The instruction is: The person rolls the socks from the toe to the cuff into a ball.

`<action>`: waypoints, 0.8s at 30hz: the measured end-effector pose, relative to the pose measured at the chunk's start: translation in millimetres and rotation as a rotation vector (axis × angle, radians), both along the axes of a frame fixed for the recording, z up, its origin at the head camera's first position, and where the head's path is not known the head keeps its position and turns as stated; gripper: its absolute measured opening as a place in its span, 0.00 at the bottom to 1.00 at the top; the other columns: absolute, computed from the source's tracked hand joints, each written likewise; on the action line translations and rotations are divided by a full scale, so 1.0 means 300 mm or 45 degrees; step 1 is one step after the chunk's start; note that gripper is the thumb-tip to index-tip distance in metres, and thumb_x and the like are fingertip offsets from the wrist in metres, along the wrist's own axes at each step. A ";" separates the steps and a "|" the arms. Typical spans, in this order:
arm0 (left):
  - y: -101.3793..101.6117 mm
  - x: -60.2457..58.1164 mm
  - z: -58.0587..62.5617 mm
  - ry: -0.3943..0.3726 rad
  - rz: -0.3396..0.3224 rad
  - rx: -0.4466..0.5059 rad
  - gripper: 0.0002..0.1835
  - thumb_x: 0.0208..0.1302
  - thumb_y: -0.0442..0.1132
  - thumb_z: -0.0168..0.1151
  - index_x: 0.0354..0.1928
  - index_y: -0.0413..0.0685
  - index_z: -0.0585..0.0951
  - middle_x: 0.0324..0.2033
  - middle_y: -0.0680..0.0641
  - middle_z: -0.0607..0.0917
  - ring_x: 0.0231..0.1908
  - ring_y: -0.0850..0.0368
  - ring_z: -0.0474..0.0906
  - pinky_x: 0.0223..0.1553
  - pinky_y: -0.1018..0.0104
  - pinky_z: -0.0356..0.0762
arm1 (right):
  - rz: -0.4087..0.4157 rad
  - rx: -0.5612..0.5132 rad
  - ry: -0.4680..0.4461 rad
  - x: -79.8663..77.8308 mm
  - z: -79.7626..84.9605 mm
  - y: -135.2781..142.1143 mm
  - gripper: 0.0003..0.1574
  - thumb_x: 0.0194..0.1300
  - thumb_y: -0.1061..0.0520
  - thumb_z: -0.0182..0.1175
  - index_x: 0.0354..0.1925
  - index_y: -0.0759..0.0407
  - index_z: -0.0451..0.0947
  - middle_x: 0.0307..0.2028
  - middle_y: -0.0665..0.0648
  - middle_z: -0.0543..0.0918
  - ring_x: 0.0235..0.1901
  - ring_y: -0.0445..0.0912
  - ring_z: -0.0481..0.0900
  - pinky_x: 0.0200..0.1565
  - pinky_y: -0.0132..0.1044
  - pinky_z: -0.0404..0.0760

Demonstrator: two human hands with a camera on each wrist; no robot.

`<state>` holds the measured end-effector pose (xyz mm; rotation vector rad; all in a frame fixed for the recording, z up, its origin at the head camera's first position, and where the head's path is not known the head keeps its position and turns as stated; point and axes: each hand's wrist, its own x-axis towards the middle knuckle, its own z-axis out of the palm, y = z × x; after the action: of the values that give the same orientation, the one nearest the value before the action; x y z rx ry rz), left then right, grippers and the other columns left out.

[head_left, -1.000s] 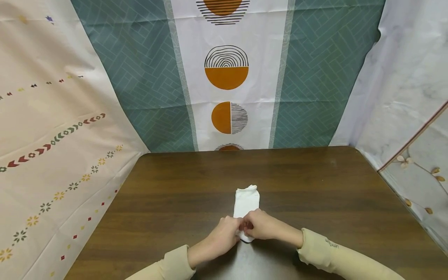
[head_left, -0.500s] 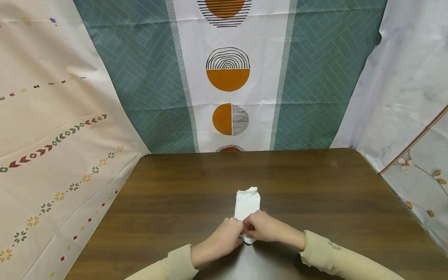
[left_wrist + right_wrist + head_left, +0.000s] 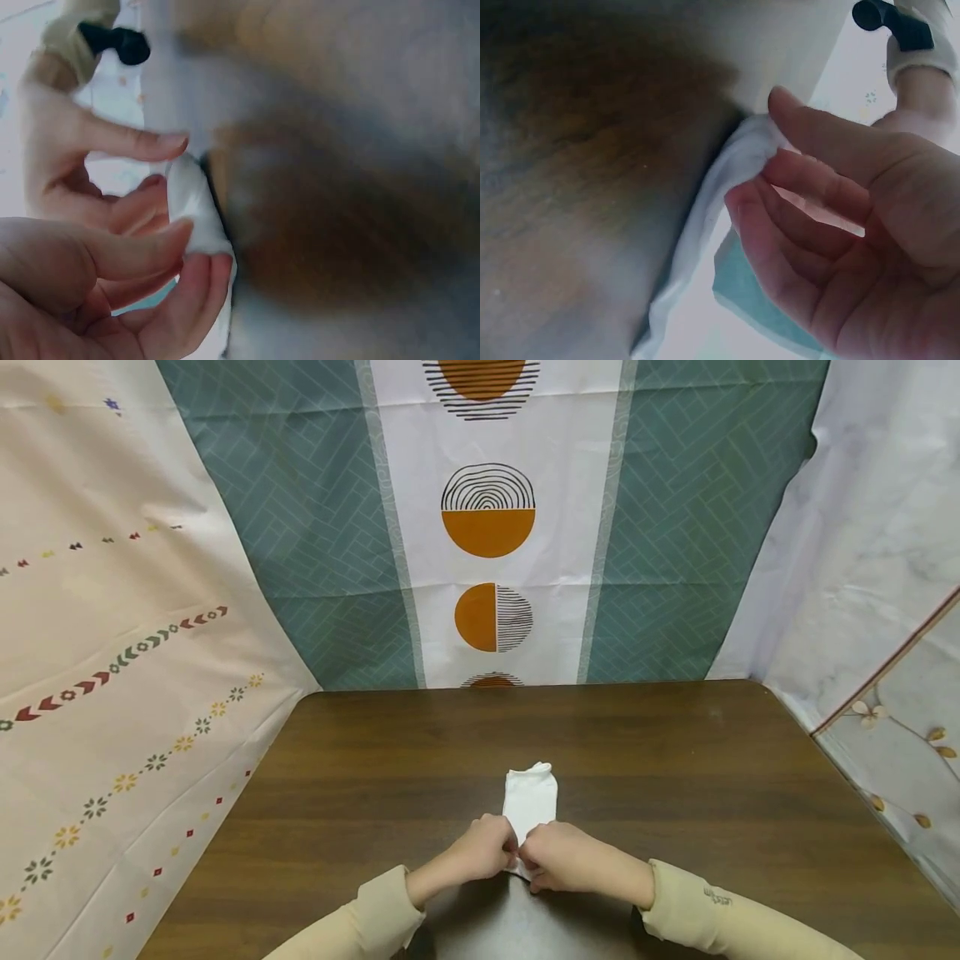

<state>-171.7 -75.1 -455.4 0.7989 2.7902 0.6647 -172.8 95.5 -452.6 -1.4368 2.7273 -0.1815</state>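
A small white sock lies lengthwise on the table, its cuff at the far end. At its near end the two hands meet, backs upward, covering part of the fabric. My left hand pinches the sock's near edge between thumb and fingertips. Beside it, my right hand has curled fingers at the same edge. The right wrist view shows the thumb and fingers of this hand around the lifted end of the sock.
The brown wooden table extends on all sides of the sock. A teal and white curtain with orange circles hangs behind it. Patterned cloth hangs at the left, pale marble-print cloth at the right.
The left hand has moved slightly away from the person. The right hand has shifted a little nearer and turned its knuckles up. The sock's far part lies in almost the same place.
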 end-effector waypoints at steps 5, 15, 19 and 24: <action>-0.011 -0.024 -0.005 -0.157 0.024 0.067 0.14 0.48 0.29 0.69 0.12 0.44 0.76 0.08 0.62 0.64 0.13 0.69 0.58 0.16 0.77 0.56 | -0.010 -0.002 0.072 0.006 -0.006 -0.002 0.18 0.45 0.56 0.73 0.18 0.49 0.70 0.17 0.44 0.70 0.19 0.35 0.60 0.20 0.29 0.61; -0.030 -0.034 -0.017 -0.347 0.118 0.347 0.07 0.45 0.25 0.71 0.22 0.40 0.82 0.14 0.46 0.84 0.14 0.66 0.74 0.18 0.74 0.70 | -0.110 -0.094 -0.083 -0.027 -0.005 0.007 0.09 0.48 0.60 0.70 0.20 0.49 0.80 0.18 0.42 0.75 0.20 0.35 0.64 0.22 0.31 0.67; -0.032 -0.031 -0.029 -0.315 0.134 0.359 0.08 0.44 0.25 0.73 0.21 0.41 0.81 0.13 0.47 0.83 0.13 0.67 0.73 0.18 0.74 0.70 | -0.173 -0.182 -0.253 -0.044 -0.014 0.013 0.06 0.49 0.63 0.69 0.22 0.52 0.83 0.18 0.42 0.78 0.19 0.33 0.65 0.23 0.29 0.68; -0.019 -0.015 -0.027 -0.045 0.076 0.185 0.09 0.45 0.28 0.74 0.17 0.45 0.83 0.12 0.54 0.82 0.15 0.73 0.67 0.19 0.77 0.67 | -0.217 -0.252 -0.427 -0.070 -0.020 0.018 0.08 0.49 0.68 0.67 0.21 0.56 0.83 0.16 0.42 0.75 0.18 0.33 0.63 0.23 0.27 0.67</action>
<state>-176.2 -80.7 -463.5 0.7227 2.7685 0.8915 -193.8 100.8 -458.5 -1.0882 2.6033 -0.6536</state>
